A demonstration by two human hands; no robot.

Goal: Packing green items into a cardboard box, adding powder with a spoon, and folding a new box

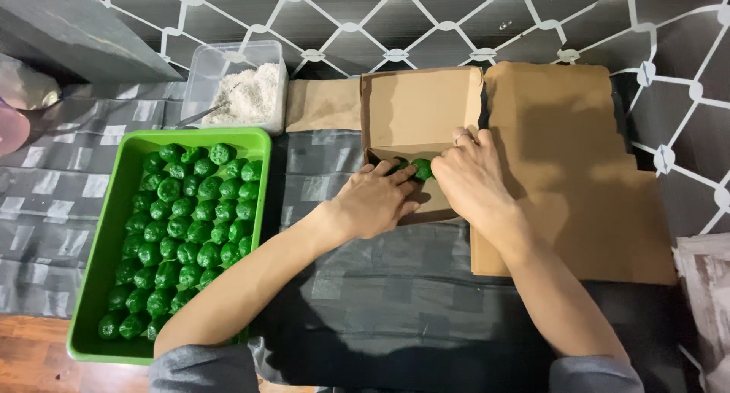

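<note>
Hands: your left hand [372, 203] and right hand [471, 176] met inside the open cardboard box [418, 108], fingers grasping green balls [420, 168] at its near edge. Green tray [114, 210] held most balls, packing looked barely begun.

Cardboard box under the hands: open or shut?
Open. The cardboard box has its lid flap raised, and green balls show inside between both hands.

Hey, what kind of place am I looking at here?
Probably a home food-packing spot on the floor: a green tray of green balls, a tub of white powder, and both hands filling a cardboard box.
</note>
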